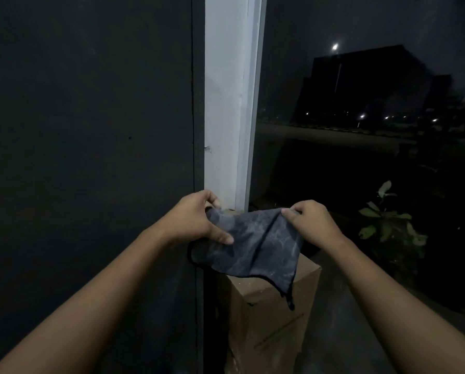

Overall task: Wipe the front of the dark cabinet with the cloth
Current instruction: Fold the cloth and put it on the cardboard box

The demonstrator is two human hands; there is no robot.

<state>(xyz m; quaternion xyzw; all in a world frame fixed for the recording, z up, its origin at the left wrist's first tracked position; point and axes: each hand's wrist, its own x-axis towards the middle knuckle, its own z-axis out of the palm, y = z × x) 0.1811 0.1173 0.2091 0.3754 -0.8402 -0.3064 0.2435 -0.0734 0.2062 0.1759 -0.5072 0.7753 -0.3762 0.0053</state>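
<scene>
Cloth, grey with dark trim, stretched between both hands above a cardboard box. Left hand pinching its upper left corner, right hand clamped on the upper right edge. Dark cabinet front just left, untouched.

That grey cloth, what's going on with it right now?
A person holds the grey cloth stretched between both hands, the left hand gripping one end and the right hand pinching the other. It hangs above a cardboard box, in front of a white frame. The dark cabinet stands to the left, and the cloth is not pressed flat on its front yet.
</scene>
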